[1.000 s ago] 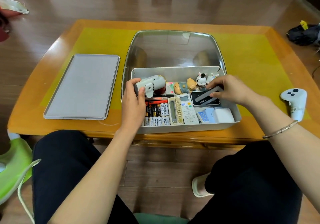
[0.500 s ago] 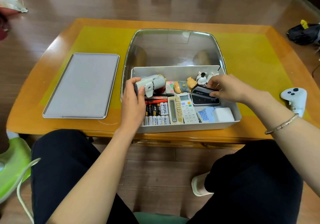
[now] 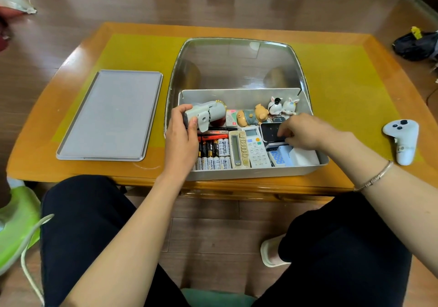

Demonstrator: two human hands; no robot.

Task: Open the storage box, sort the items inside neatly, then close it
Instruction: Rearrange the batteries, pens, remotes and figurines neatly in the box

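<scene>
Tabletop (image 3: 343, 74): orange wood with a yellow-green mat; it carries everything below.
Storage box (image 3: 251, 173): open grey rectangular tray at the near edge, long axis left to right, set on the near part of a clear tray.
Clear tray (image 3: 237, 64): transparent, rounded corners, under and behind the storage box.
Lid (image 3: 110, 114): flat grey panel lying left of the box, apart from it, long axis running away from the person.
Left hand (image 3: 181, 138): at the box's left end, fingers curled round a grey folded device.
Grey folded device (image 3: 208, 114): raised over the far-left corner, long axis left to right, its rounded end pointing right.
Right hand (image 3: 305, 132): inside the right half, fingers bent down onto a black case; whether they grip it or only touch it I cannot tell.
Black case (image 3: 270, 132): flat, dark, just right of the remotes.
Remotes (image 3: 246, 147): two side by side mid-box, long axes near to far, screens at the far end.
Batteries (image 3: 213, 156): in rows at the near left, long axes near to far.
Markers (image 3: 213, 137): red and black, lying left to right just beyond the batteries.
Figurines (image 3: 267, 113): a bear lying down, two rabbits upright, along the back wall.
White game controller (image 3: 401, 140): on the tabletop right of the box, well apart.
</scene>
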